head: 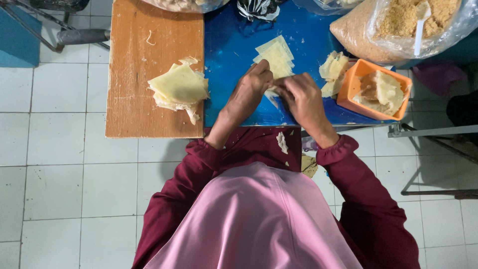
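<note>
My left hand and my right hand meet over the blue table top, both pinching one small pale dough wrapper between their fingertips. Just beyond the hands lies a short row of square yellow wrappers. A pile of the same wrappers rests on the wooden board to the left. My maroon sleeves and pink cloth fill the lower part of the view.
An orange tub with dough pieces stands right of my hands, more pieces beside it. A clear bag of brown crumbs with a white spoon sits at the back right. White tiled floor surrounds the table; metal frames stand on both sides.
</note>
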Demonstrator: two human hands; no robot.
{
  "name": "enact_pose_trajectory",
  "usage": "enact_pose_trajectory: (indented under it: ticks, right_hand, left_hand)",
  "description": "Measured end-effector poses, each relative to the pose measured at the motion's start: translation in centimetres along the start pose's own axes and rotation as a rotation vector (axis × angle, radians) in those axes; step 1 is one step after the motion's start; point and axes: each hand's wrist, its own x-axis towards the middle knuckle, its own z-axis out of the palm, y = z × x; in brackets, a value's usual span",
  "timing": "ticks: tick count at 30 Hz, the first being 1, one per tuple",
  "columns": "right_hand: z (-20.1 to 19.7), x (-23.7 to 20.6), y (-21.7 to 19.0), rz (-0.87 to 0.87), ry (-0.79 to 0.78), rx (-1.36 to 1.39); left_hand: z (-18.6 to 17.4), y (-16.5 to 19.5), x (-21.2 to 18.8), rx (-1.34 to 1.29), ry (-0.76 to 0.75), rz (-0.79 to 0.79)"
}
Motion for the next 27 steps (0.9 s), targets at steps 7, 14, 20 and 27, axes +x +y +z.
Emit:
enact_pose_trajectory:
  ticks: [7,14,20,27]
  right_hand:
    - [0.0,-0.4,-1.3,-0.067,0.027,-0.289]
    - [-0.3,-1.1,-3.7,-0.025,-0.008,-0.455]
    - [-0.5,-0.9,-3.9,-0.007,-0.068,-0.508]
    - [-0.1,-0.9,-3.2,-0.005,-0.070,-0.497]
  left_hand:
    - [-0.3,0.4,-0.3,0.022,-0.010,-0.093]
    - [-0.7,2.5,-3.3,0.156,-0.033,-0.133]
    - [-0.7,2.3,-4.9,0.266,-0.090,-0.041]
    - [-0.4,2.4,-5.0,0.310,-0.057,-0.016]
